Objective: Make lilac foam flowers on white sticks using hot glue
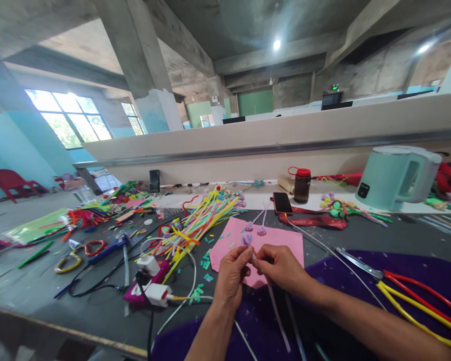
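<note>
My left hand (231, 275) and my right hand (280, 265) meet over the near edge of a pink paper sheet (281, 239). Together they pinch a thin white stem topped by a small lilac flower (247, 238); the stem runs down toward me over purple cloth (361, 301). Two more lilac flowers on stems (261, 230) lie on the pink sheet just beyond my fingers.
A heap of coloured pipe cleaners (199, 218) lies to the left, with a glue gun (108, 248) and white chargers (154, 291). Red and yellow scissors (417, 296) rest at right. Farther back stand a phone (282, 202), a red-capped jar (302, 185) and a pale green kettle (396, 176).
</note>
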The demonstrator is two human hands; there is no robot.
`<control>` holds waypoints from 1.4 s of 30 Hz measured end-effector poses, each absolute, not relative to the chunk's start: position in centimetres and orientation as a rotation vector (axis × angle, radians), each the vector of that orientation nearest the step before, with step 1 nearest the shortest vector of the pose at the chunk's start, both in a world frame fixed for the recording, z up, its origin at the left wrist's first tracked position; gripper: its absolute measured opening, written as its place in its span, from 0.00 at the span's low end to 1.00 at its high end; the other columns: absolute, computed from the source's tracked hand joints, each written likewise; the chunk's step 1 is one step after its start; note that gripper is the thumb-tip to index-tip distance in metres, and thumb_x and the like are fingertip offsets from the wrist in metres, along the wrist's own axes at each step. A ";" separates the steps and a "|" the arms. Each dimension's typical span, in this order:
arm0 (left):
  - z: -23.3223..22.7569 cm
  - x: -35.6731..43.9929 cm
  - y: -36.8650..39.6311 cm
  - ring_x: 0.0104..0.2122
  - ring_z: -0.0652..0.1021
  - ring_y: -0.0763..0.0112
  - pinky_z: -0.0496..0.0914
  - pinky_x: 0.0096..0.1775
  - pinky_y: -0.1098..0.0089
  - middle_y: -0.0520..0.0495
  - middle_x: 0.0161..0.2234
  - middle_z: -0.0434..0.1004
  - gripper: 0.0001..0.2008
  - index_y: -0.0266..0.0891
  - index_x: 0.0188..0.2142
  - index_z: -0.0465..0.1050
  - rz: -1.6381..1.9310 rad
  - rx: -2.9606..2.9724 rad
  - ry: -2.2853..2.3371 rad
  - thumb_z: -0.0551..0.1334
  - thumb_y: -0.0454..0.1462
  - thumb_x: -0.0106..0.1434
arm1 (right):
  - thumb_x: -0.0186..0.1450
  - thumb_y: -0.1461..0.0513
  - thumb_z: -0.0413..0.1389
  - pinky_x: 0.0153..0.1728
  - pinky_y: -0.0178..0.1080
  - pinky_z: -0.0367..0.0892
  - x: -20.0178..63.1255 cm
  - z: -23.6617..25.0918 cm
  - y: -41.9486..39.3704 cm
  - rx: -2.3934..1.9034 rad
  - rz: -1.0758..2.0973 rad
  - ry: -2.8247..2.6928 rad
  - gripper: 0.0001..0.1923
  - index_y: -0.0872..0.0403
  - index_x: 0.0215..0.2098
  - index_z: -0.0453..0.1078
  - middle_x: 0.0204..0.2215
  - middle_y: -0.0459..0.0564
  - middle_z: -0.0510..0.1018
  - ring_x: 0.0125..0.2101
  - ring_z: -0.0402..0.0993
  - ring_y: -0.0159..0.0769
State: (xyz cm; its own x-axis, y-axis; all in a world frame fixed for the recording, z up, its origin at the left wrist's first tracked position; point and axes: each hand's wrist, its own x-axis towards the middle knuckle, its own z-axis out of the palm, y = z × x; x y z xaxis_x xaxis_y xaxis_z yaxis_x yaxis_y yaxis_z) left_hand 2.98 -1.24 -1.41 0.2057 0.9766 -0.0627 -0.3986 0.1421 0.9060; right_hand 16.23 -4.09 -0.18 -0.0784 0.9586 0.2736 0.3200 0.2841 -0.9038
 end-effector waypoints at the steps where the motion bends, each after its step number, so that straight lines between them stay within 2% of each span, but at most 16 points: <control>1: -1.4 3.0 -1.3 0.18 0.66 0.83 0.58 0.19 0.80 0.53 0.22 0.70 0.09 0.34 0.27 0.76 1.171 0.910 0.812 0.69 0.38 0.47 | 0.59 0.61 0.53 0.14 0.27 0.54 16.2 -0.2 -4.1 -1.211 0.839 -1.598 0.11 0.56 0.21 0.65 0.14 0.41 0.66 0.14 0.61 0.24; 6: -1.4 2.9 -1.4 0.19 0.66 0.83 0.59 0.20 0.80 0.52 0.22 0.71 0.08 0.34 0.24 0.75 1.169 0.895 0.799 0.69 0.37 0.46 | 0.58 0.61 0.53 0.13 0.27 0.54 16.0 -0.5 -4.1 -1.212 0.905 -1.570 0.10 0.56 0.21 0.65 0.15 0.41 0.67 0.12 0.61 0.24; 11: -1.2 2.7 -1.2 0.18 0.67 0.83 0.57 0.18 0.80 0.51 0.24 0.72 0.10 0.34 0.26 0.76 1.169 0.844 0.791 0.69 0.38 0.46 | 0.58 0.61 0.52 0.13 0.28 0.57 15.6 -0.8 -4.1 -1.194 1.117 -1.481 0.07 0.56 0.23 0.65 0.17 0.43 0.72 0.12 0.64 0.25; 17: -0.8 2.5 -1.0 0.16 0.64 0.84 0.52 0.15 0.81 0.51 0.22 0.72 0.13 0.33 0.27 0.75 1.202 0.803 0.785 0.70 0.40 0.44 | 0.57 0.61 0.51 0.13 0.28 0.55 15.3 -0.6 -4.8 -1.142 1.249 -1.508 0.10 0.55 0.20 0.65 0.13 0.41 0.69 0.11 0.63 0.26; 31: -0.6 2.1 -0.9 0.14 0.63 0.87 0.49 0.13 0.83 0.53 0.22 0.72 0.14 0.33 0.28 0.73 1.186 0.768 0.747 0.70 0.39 0.44 | 0.57 0.63 0.50 0.12 0.27 0.55 15.0 -1.2 -4.8 -1.149 1.283 -1.517 0.09 0.56 0.20 0.65 0.13 0.41 0.69 0.11 0.63 0.25; 36: -0.4 1.3 -0.2 0.13 0.62 0.88 0.50 0.12 0.84 0.56 0.20 0.69 0.15 0.34 0.28 0.71 1.253 0.616 0.762 0.70 0.40 0.42 | 0.56 0.63 0.49 0.11 0.26 0.53 15.7 -0.6 -5.7 -1.191 1.431 -1.713 0.08 0.55 0.20 0.64 0.13 0.41 0.70 0.11 0.63 0.25; 40: 0.3 -0.2 0.4 0.13 0.61 0.88 0.52 0.11 0.86 0.56 0.20 0.66 0.11 0.34 0.28 0.69 1.294 0.546 0.660 0.68 0.37 0.47 | 0.57 0.62 0.50 0.13 0.26 0.56 16.7 0.8 -7.3 -1.142 1.504 -2.040 0.09 0.55 0.21 0.66 0.15 0.41 0.70 0.12 0.63 0.25; 42: 0.6 -1.1 0.8 0.14 0.61 0.87 0.52 0.11 0.87 0.56 0.20 0.65 0.09 0.34 0.28 0.69 1.269 0.525 0.577 0.66 0.35 0.49 | 0.58 0.62 0.50 0.13 0.26 0.55 17.0 1.4 -7.8 -1.099 1.432 -2.251 0.10 0.55 0.22 0.68 0.15 0.41 0.70 0.13 0.63 0.25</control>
State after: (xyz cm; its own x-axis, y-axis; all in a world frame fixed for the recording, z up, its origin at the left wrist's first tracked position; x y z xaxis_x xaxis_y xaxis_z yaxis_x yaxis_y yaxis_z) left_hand -1.07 0.76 0.56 0.1954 0.9745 -0.1104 -0.7235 0.2192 0.6546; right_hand 17.04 -7.84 1.43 -0.6820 0.7104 -0.1739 0.4585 0.2300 -0.8584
